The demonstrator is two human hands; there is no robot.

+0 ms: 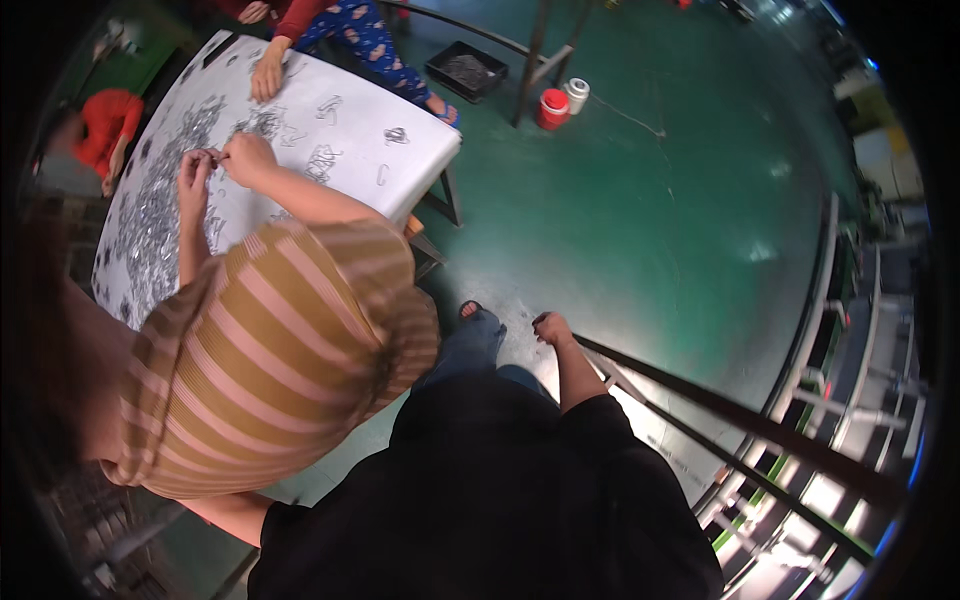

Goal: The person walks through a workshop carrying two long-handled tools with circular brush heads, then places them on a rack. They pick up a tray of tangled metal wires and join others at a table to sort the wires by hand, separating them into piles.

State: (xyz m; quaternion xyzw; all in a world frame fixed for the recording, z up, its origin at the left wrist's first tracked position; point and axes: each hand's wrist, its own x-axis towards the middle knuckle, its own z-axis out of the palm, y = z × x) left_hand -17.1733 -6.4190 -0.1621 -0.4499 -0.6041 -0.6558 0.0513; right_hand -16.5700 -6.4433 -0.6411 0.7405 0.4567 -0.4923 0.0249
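My right hand hangs low at my right side, just left of a dark metal rail. Its fingers look curled in; whether they hold anything small I cannot make out. From my black sleeve, my left forearm reaches out to the left and passes behind a co-worker in a striped shirt, so my left hand is hidden. That co-worker's two hands meet over a white-covered table, at some tiny piece. Heaps of small shiny metal parts lie spread over that table.
Another person's hand rests at the table's far side; a person in red sits to the left. On the green floor stand a black tray, a red jug and a white one. Metal racks line the right.
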